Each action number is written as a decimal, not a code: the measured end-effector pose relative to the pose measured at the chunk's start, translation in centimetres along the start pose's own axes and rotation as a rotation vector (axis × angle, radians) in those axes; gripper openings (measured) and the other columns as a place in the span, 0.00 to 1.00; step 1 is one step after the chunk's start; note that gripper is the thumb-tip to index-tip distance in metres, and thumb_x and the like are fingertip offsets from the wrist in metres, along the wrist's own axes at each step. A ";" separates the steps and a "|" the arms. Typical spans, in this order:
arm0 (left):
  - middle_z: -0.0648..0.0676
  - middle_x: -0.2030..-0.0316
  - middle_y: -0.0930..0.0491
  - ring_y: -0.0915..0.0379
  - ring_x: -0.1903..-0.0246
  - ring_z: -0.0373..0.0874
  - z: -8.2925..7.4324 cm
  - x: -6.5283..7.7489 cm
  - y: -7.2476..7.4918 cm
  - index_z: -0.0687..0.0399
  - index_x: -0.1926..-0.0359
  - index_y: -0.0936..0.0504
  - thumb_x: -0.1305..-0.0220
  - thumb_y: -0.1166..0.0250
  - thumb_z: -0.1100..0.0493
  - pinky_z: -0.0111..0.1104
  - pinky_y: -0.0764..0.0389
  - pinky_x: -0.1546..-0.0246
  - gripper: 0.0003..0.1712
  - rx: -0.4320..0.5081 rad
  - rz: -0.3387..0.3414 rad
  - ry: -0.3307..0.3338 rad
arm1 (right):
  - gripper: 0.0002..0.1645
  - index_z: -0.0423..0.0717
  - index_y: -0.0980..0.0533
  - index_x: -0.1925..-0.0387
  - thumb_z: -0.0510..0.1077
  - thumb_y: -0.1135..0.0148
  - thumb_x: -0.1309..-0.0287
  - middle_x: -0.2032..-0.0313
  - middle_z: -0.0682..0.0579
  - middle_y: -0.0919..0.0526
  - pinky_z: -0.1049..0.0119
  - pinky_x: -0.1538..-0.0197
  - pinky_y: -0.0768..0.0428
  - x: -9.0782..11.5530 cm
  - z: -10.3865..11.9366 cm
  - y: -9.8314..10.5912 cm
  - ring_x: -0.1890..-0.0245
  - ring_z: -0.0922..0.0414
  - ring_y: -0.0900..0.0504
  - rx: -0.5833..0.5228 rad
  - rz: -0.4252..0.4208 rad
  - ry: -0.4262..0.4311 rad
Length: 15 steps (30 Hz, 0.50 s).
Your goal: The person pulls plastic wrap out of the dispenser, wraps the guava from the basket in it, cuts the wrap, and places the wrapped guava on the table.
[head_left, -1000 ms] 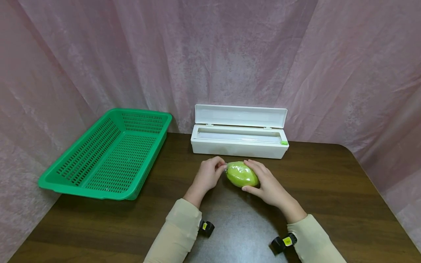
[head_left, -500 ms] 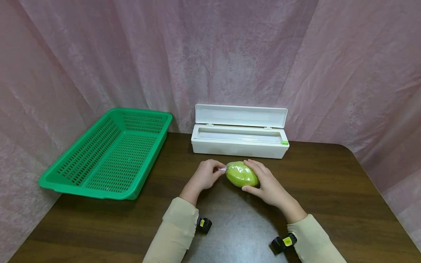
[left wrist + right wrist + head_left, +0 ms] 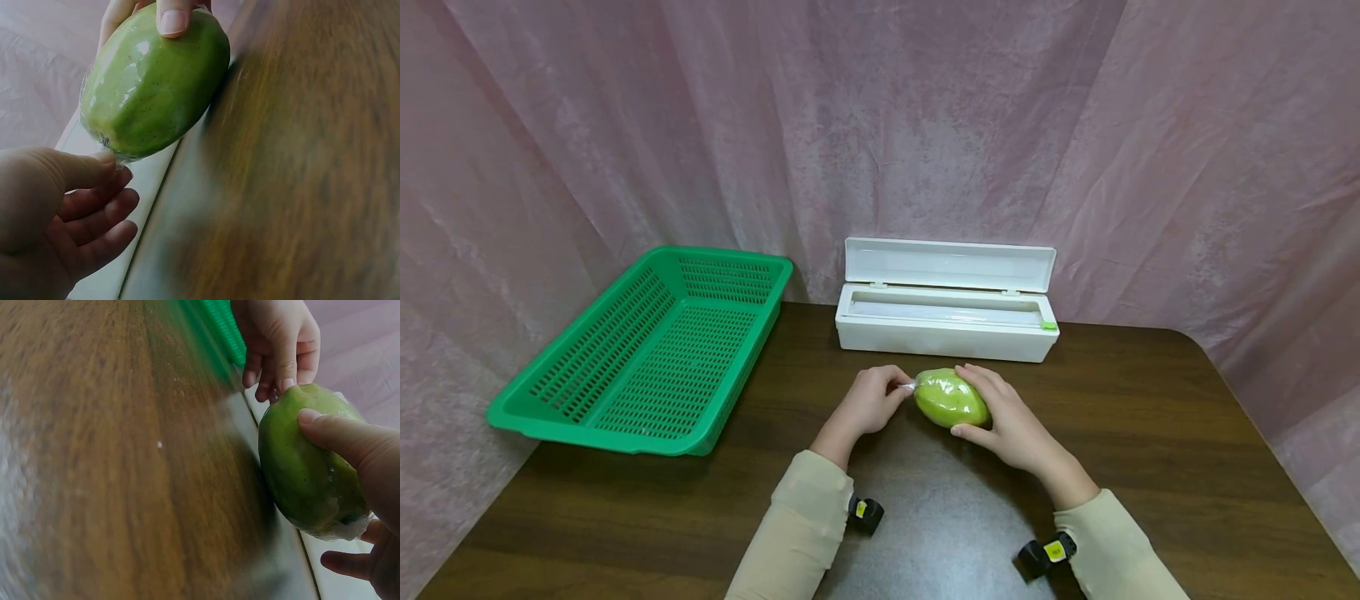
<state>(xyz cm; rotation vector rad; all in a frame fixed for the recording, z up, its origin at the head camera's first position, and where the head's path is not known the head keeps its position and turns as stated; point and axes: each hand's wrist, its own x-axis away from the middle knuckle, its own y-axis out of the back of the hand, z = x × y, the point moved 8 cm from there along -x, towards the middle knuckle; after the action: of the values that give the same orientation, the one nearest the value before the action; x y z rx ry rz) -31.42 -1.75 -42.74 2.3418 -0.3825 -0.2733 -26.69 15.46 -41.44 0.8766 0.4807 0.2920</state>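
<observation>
A green papaya (image 3: 951, 398), wrapped in shiny clear cling film, is low over the table in front of the white box. My right hand (image 3: 1011, 421) grips it from the right, thumb on the near side and fingers over the far side. At its left end the film gathers into a short twisted tail (image 3: 907, 386). My left hand (image 3: 867, 402) pinches that tail between thumb and index finger. In the left wrist view, the other fingers of the left hand (image 3: 75, 212) are loosely bent below the papaya (image 3: 156, 81).
Behind the hands stands a white cling film dispenser box (image 3: 947, 337), lid raised, a film roll (image 3: 947, 312) inside and a green slider (image 3: 1048, 326) at its right end. A green slotted plastic basket (image 3: 703, 442) sits at the left. Pink curtains (image 3: 925, 125) surround the brown table (image 3: 1165, 433).
My left hand has drawn slightly left and down from the papaya's end, and the twisted film tail now shows between them. The right hand and papaya stay nearly still.
</observation>
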 end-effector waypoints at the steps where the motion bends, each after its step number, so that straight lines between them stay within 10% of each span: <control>1: 0.51 0.63 0.18 0.27 0.64 0.40 0.1 0.0 -0.1 0.55 0.59 0.18 0.34 0.41 0.58 0.34 0.23 0.61 0.08 0.009 0.005 0.005 | 0.48 0.48 0.42 0.31 0.51 0.29 0.50 0.33 0.44 0.39 0.41 0.38 0.35 0.0 0.0 0.0 0.34 0.43 0.39 0.000 -0.001 0.001; 15: 0.51 0.70 0.23 0.31 0.72 0.38 -0.3 0.1 -0.3 0.57 0.60 0.23 0.40 0.38 0.66 0.27 0.27 0.72 0.07 0.044 0.041 0.000 | 0.48 0.50 0.42 0.31 0.50 0.29 0.51 0.34 0.44 0.38 0.42 0.38 0.34 0.1 0.0 0.1 0.35 0.43 0.37 -0.018 -0.020 0.021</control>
<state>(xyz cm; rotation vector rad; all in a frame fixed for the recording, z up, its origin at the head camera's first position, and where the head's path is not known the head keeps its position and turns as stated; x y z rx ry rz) -31.17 -1.45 -42.76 2.3743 -0.4404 -0.2478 -26.61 15.59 -41.37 0.8515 0.5050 0.2869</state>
